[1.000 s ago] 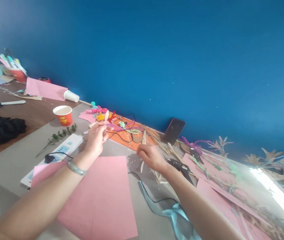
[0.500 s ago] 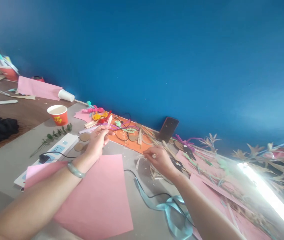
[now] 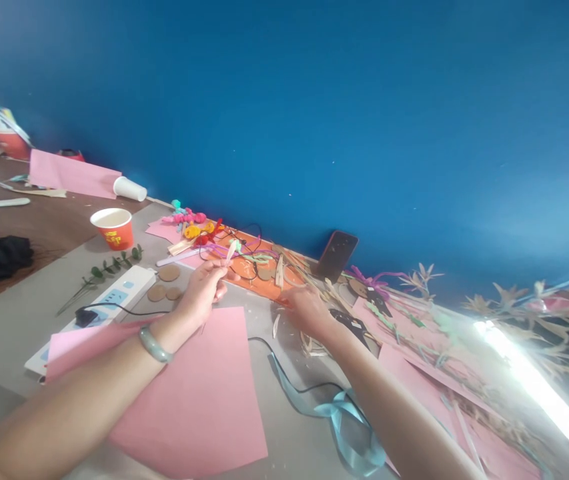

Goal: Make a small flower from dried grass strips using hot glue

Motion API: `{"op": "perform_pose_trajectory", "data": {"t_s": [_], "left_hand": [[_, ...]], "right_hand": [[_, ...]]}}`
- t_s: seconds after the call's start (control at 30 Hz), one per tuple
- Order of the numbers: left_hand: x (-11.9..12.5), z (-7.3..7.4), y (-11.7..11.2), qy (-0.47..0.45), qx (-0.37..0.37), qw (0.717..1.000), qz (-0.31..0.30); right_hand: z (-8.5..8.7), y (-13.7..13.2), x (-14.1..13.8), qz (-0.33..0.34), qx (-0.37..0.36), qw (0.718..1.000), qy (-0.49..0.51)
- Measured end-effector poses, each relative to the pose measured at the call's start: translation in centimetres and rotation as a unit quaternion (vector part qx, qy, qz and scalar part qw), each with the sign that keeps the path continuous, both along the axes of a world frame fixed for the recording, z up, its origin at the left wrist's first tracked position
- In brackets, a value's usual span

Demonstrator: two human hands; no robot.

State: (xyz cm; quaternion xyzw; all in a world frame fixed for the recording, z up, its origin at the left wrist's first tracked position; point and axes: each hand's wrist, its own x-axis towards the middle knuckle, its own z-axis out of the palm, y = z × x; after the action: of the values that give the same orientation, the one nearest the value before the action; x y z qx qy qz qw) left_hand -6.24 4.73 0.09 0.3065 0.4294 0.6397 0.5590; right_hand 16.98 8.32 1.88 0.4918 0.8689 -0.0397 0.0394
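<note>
My left hand [image 3: 205, 290], with a pale green bangle [image 3: 154, 344] on its wrist, pinches a small pale dried leaf [image 3: 231, 251] that points upward. Beneath that forearm lies a large sheet of pink paper [image 3: 204, 400]. My right hand [image 3: 309, 310] is at the near edge of an orange sheet [image 3: 251, 283], its fingers bent together and partly hidden; what they hold, if anything, I cannot make out. Close by on the orange sheet are another dried leaf [image 3: 279, 271], round brown discs and thin dark cord.
A power strip [image 3: 129, 288] with a black plug, a leafy sprig [image 3: 109, 267] and a red paper cup [image 3: 114, 230] are on the left. A phone [image 3: 337, 255] leans against the blue wall. Blue ribbon [image 3: 334, 410] lies near my right forearm; dried plants and a bright lamp [image 3: 534, 387] stand right.
My left hand has shifted slightly right with the dried leaf. My right hand has moved a little left, its fingers now at the orange sheet's edge. The view has shifted slightly.
</note>
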Motion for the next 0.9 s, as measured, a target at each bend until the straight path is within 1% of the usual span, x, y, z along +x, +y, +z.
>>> {"op": "perform_pose_trajectory", "data": {"t_s": [0.13,0.23,0.43,0.5,0.63,0.73,0.9], "left_hand": [[0.8,-0.3,-0.4,0.006,-0.022,0.999,-0.025],[1.2,-0.5,-0.7,0.006,-0.028,0.999,-0.040],[1.6,-0.4,-1.0,-0.005,-0.031,0.998,-0.055],[1.7,-0.3,-1.1,-0.002,-0.039,0.997,-0.063],[2.1,-0.2,-1.6,0.009,-0.043,0.995,-0.089],[2.5,-0.4,-2.1,0.007,-0.041,0.992,-0.120],[3.6,-0.6,-3.3,-0.015,-0.066,0.982,-0.179]], "right_hand": [[-0.4,0.7,-0.1,-0.003,-0.021,1.000,0.018],[-0.4,0.7,0.3,-0.009,-0.036,0.998,0.048],[0.8,-0.2,1.8,-0.040,-0.056,0.987,0.147],[1.2,-0.6,2.3,-0.055,-0.067,0.975,0.203],[1.3,-1.7,2.7,-0.113,-0.081,0.935,0.326],[1.2,-2.6,2.6,-0.131,-0.079,0.927,0.341],[1.1,-4.2,2.7,-0.146,-0.080,0.921,0.352]]}}
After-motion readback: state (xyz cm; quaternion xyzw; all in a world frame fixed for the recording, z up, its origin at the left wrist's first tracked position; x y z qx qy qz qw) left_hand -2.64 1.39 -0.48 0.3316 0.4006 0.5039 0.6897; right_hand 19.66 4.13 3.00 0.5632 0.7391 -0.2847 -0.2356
